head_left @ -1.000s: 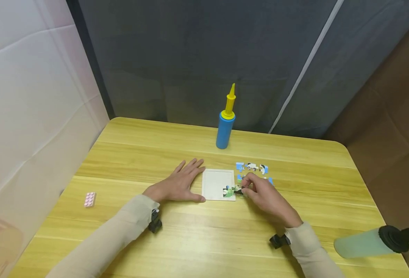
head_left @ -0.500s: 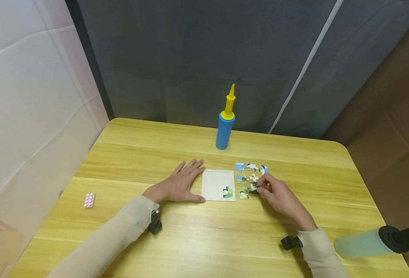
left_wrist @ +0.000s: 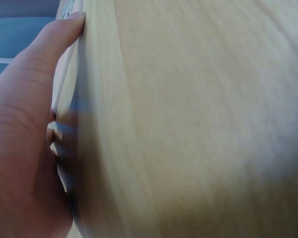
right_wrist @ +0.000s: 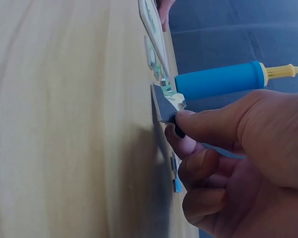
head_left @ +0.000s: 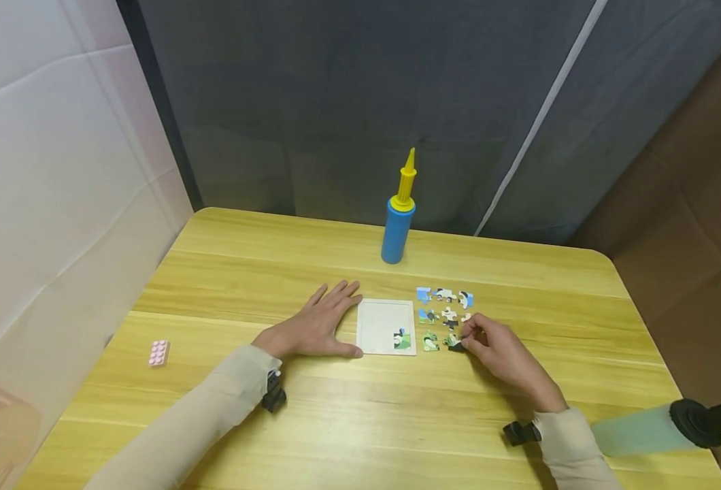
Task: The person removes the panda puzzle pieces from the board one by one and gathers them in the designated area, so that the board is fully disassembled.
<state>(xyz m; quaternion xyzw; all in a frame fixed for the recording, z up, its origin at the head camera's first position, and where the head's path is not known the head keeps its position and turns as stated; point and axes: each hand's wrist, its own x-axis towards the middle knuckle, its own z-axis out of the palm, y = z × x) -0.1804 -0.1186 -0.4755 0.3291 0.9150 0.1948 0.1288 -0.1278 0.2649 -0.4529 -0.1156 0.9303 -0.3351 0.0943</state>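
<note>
My right hand [head_left: 502, 352] pinches a black, white and green jigsaw piece [right_wrist: 164, 105] between thumb and index finger, low over the table. In the head view that piece sits at the end of the front row of loose pieces. Left of them lies a square white puzzle tray [head_left: 380, 320]. One green, black and white piece [head_left: 403, 339] is in its front right corner. My left hand [head_left: 313, 329] rests flat with fingers spread, thumb and index fingertips right at the tray's left edge. The left wrist view shows that thumb [left_wrist: 64, 30] at the tray.
Several loose jigsaw pieces [head_left: 449, 316] lie in rows right of the tray. Behind them stands a blue and yellow hand pump [head_left: 395, 231]. A pink toy brick [head_left: 158, 353] is at the left, and a pale green bottle with a black top [head_left: 639, 430] at the front right.
My right hand has moved right from the tray's edge, carrying the black, white and green jigsaw piece to the loose pieces. The left hand stays in place.
</note>
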